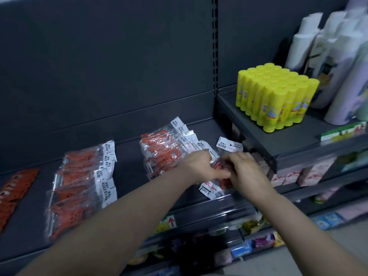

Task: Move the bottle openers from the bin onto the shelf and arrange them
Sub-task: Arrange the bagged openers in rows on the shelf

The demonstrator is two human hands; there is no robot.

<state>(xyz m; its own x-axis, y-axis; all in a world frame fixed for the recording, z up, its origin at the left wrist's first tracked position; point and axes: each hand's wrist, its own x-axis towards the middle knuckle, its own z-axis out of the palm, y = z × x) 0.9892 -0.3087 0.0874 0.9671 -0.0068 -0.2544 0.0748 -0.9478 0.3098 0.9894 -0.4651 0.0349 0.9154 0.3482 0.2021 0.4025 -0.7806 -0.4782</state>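
Orange bottle openers in clear packets with white labels lie on the dark shelf (pixel 127 168). One stack (pixel 79 188) lies at the left, another stack (pixel 161 152) in the middle. At the right end of the shelf both hands meet over a small pile of packets (pixel 214 189). My left hand (pixel 199 166) grips a packet from the left. My right hand (pixel 245 168) pinches the same packets from the right. A packet's white label (pixel 229 145) sticks out behind my hands. The bin is out of view.
Loose orange pieces (pixel 14 192) lie at the shelf's far left. A higher shelf (pixel 258 124) at the right carries yellow glue sticks (pixel 276 96) and tall white bottles (pixel 334 62). Boxed goods fill the lower shelves at the right and below.
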